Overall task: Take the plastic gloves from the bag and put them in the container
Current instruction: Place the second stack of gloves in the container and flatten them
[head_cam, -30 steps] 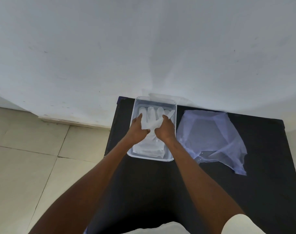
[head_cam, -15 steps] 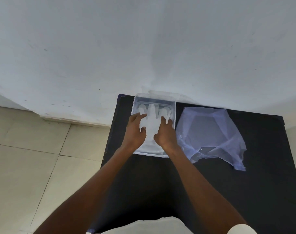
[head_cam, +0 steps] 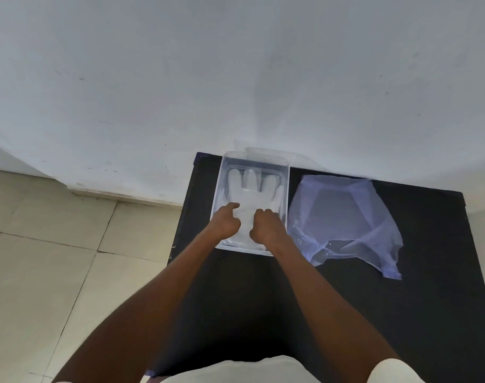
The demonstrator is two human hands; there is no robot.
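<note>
Indoors, black table (head_cam: pixel 374 313) against white wall (head_cam: pixel 235 64)

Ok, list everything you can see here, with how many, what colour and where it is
Clear rectangular plastic container: one, transparent, far left part of the table.
Translucent plastic gloves: a flat stack, count unclear, whitish, inside the container, fingers toward the wall.
Thin plastic bag: one, pale bluish, lying flat right of the container.
Black table: one, against the wall.
White wall: behind the table.
Beige tiled floor: left of the table.
Left hand: pressing on the gloves.
Right hand: pressing on the gloves.
</note>
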